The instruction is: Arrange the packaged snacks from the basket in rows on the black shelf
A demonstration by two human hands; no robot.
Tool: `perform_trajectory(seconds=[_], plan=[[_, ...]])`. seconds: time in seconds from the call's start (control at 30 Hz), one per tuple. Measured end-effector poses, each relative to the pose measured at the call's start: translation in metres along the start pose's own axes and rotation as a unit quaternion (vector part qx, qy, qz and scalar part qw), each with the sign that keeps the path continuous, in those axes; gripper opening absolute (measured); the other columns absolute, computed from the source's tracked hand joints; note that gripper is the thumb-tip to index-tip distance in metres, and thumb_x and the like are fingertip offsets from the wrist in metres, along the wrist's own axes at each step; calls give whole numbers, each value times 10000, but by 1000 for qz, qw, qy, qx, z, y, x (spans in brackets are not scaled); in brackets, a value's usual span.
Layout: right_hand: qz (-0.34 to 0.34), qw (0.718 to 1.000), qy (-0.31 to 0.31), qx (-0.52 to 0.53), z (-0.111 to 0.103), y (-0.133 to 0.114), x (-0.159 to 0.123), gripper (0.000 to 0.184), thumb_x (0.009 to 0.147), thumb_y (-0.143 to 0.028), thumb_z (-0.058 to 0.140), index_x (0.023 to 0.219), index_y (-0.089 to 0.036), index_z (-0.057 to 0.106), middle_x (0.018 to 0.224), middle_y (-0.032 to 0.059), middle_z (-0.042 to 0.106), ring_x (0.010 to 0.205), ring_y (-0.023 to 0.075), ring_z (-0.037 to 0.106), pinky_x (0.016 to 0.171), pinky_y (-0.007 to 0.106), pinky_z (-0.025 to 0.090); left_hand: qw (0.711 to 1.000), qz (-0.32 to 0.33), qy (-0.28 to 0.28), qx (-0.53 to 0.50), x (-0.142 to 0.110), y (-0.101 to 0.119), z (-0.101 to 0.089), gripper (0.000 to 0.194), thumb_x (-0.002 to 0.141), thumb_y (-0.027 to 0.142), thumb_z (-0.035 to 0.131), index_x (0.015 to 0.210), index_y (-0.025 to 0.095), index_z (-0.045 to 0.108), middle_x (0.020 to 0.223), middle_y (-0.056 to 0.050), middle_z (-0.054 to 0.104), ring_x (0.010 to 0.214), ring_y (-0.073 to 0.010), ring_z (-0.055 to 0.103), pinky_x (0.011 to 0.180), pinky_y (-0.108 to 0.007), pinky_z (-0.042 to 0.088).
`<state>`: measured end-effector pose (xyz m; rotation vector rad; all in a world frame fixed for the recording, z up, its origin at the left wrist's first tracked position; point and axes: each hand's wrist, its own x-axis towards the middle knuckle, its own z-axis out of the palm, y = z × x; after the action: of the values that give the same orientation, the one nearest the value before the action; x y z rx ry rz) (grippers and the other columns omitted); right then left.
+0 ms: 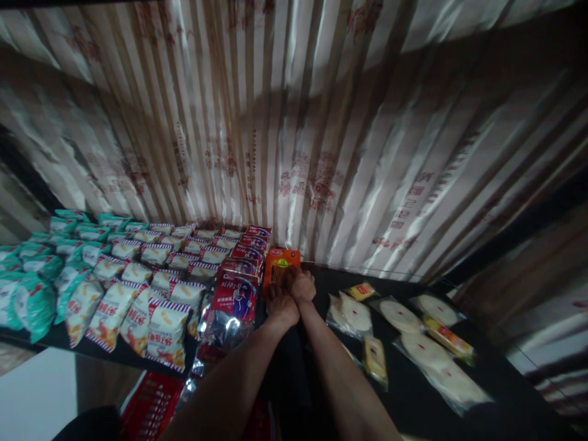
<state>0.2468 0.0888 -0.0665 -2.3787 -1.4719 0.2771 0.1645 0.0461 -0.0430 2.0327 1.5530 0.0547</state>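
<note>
An orange snack packet (277, 264) with a yellow-green spot on its front is at the far edge of the black shelf, close to the foil curtain. My left hand (280, 304) is at the packet's near end, its fingers bent against it. Crossed close beside it, my right hand (301, 285) has curled fingers at the packet's lower right edge. The hands overlap, and the fingertips are partly hidden and dim. Directly left of the packet runs a row of dark red and purple packets (236, 293), overlapping one another.
Striped chip bags (168, 331) and teal bags (34, 304) stand in rows on the left. Round pale flat pieces in clear wrap (399, 315) and yellow packets (375, 361) lie to the right. A printed foil curtain (321, 135) hangs behind. Red packaging (151, 401) sits below.
</note>
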Motion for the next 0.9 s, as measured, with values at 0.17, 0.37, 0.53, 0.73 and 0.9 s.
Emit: perform_trajectory(seconds=[0.17, 0.37, 0.53, 0.73, 0.9], plan=[[-7, 999, 31, 5, 7, 3, 2, 383, 827, -375, 528, 1187, -262, 597, 1174, 123, 512, 1069, 274, 460, 830, 328, 392, 999, -44, 11, 29, -1, 3, -1, 545, 875, 192, 316, 1409, 83, 306, 1503, -152, 210, 1385, -308, 168, 1122, -450, 169], [-46, 996, 67, 31, 13, 12, 0, 398, 828, -339, 530, 1206, -234, 597, 1278, 153, 466, 1129, 287, 443, 895, 357, 361, 998, -64, 24, 13, -6, 6, -2, 534, 871, 142, 293, 1392, 29, 319, 1493, -181, 224, 1385, -302, 173, 1126, -434, 165], [-59, 988, 124, 68, 14, 21, -10, 373, 835, -293, 478, 1147, -164, 636, 1261, 173, 506, 1167, 283, 443, 923, 369, 361, 997, -42, 61, -1, -16, 11, -1, 490, 893, 158, 271, 1355, 52, 394, 1458, -167, 322, 1382, -258, 203, 1136, -376, 145], [-82, 974, 156, 145, 5, 32, -36, 369, 800, -280, 417, 996, -109, 680, 1093, 168, 617, 1111, 257, 496, 945, 373, 373, 995, -26, 60, -71, -58, 18, -1, 449, 880, 163, 329, 1305, 66, 436, 1420, -174, 370, 1328, -277, 305, 1053, -372, 319], [-82, 959, 178, 205, -11, 31, -83, 392, 772, -280, 393, 978, -98, 672, 1065, 169, 631, 1063, 251, 522, 936, 376, 388, 991, 20, 75, -107, -110, 12, 2, 363, 867, 149, 337, 1169, 95, 530, 1215, -143, 558, 1126, -256, 513, 955, -344, 416]])
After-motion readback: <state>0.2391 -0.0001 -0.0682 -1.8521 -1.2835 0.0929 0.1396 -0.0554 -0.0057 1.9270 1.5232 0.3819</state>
